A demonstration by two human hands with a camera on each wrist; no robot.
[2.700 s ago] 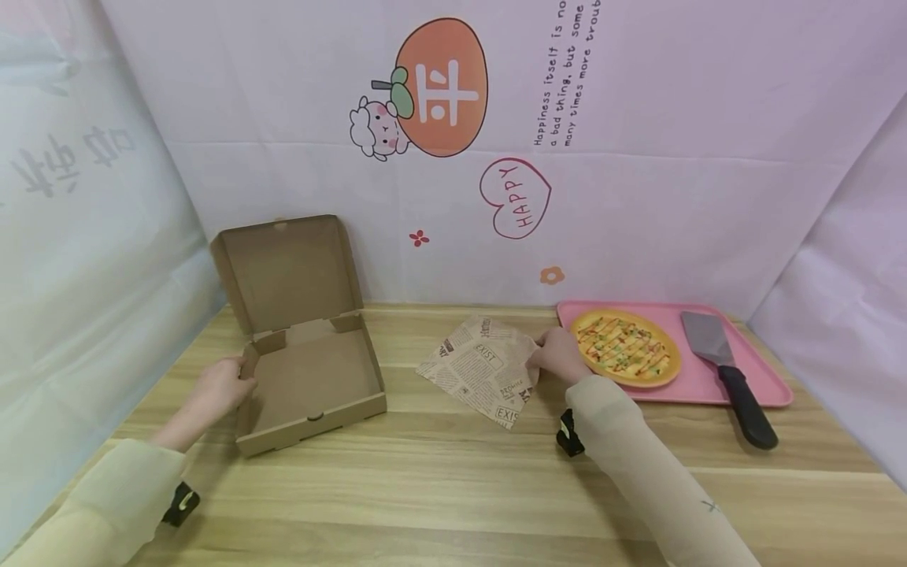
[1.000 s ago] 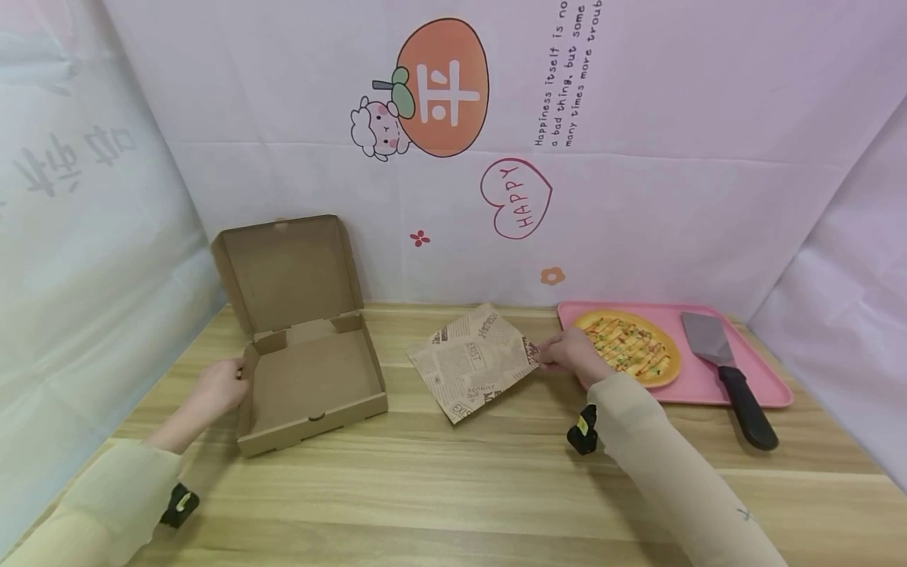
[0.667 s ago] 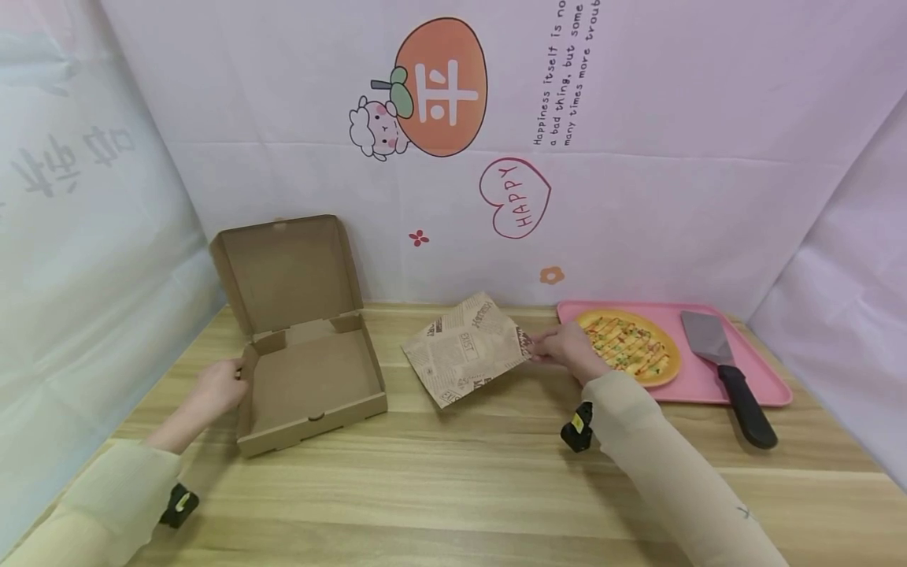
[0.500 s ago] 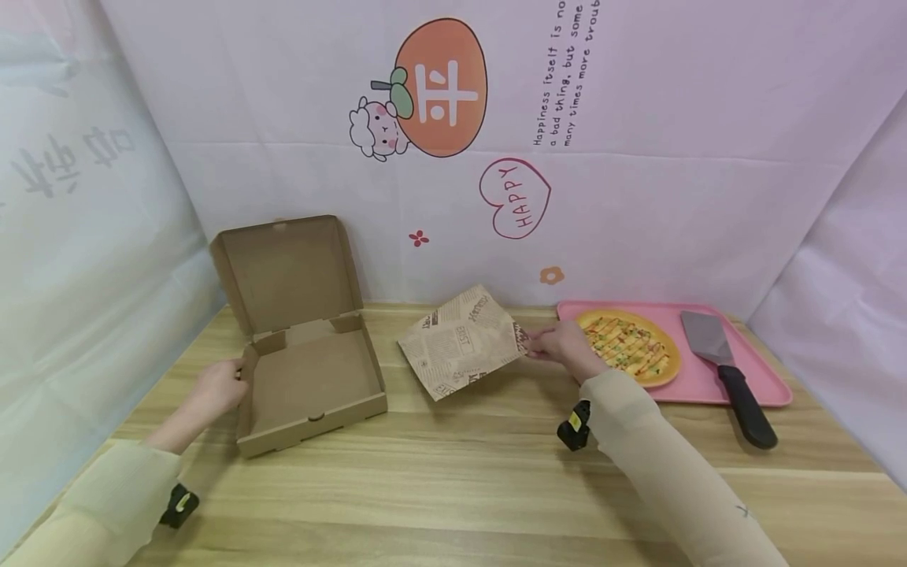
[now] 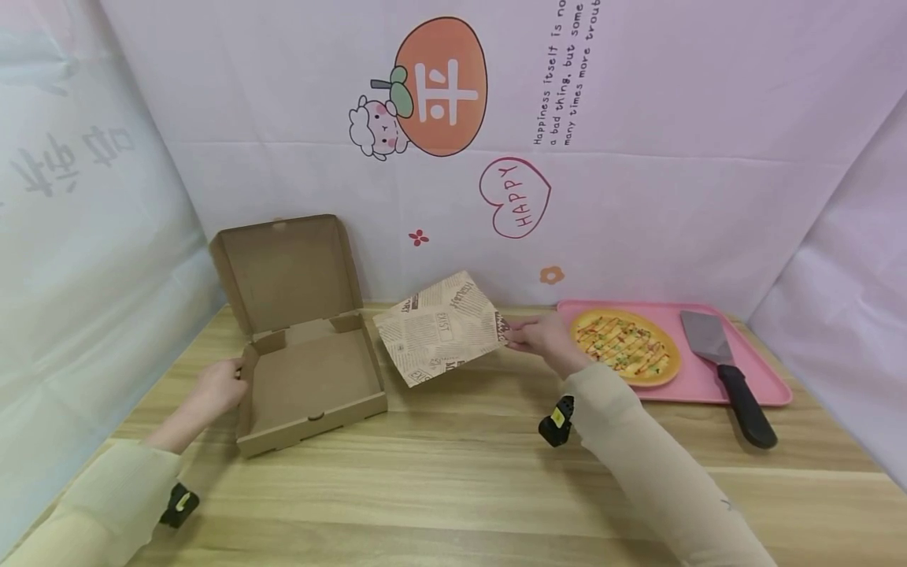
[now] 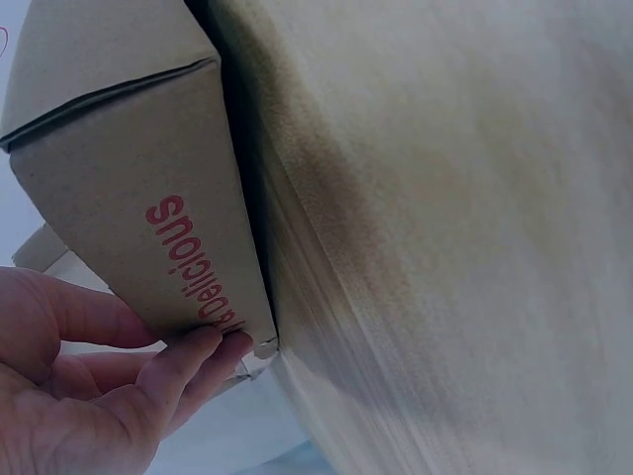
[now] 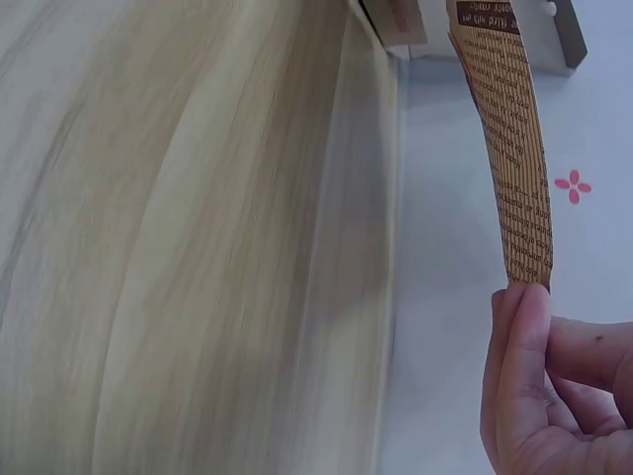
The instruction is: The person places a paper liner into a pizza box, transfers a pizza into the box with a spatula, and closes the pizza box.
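Note:
My right hand pinches one corner of a sheet of newsprint-patterned wrapping paper, which hangs in the air just right of the box. The right wrist view shows the paper nearly edge-on, held between thumb and fingers. A brown cardboard pizza box lies with its lid raised against the back cloth and nothing inside. My left hand grips the box's left wall. Up close in the left wrist view, thumb and fingers of the left hand pinch that wall beside red lettering.
On the right lies a pink tray with a pizza on a yellow round base. A spatula rests on the tray, its black handle jutting over the front rim. Printed white cloth hangs behind the wooden table.
The paper, first low on the table near the tray, has been lifted and carried left toward the box by my right hand. My left hand stays on the box wall.

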